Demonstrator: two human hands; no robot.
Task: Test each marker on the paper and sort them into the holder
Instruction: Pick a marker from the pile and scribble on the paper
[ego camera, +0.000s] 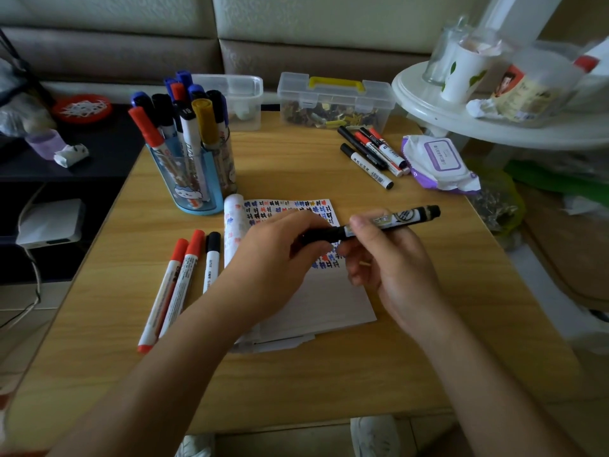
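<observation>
Head view: the black marker (398,218) is held level in the air above the paper (329,301), just over its scribbled top half, with its tail pointing to two o'clock. The left hand (276,255) has its fingers curled round the dark cap end, while the right hand (395,262) pinches the labelled barrel between thumb and forefinger, the other fingers loosely bent below. Whether the cap is seated or partly off cannot be told, as the left fingers hide the join. The marker looks light and stiff, a smooth plastic tube that could turn in a loose pinch; the barrel's middle is probably the surest hold, with the cap pulled straight along the axis so the tip is not bent or smeared. The paper is thin and curls up at its nine o'clock edge, so it may slide under a stroke unless pressed flat. Three markers (183,275) lie side by side at nine o'clock of the paper, the crowded holder (197,192) stands at ten o'clock, and more loose markers (366,166) lie at one o'clock beside a wipes pack (438,159), all on the table (329,374).
</observation>
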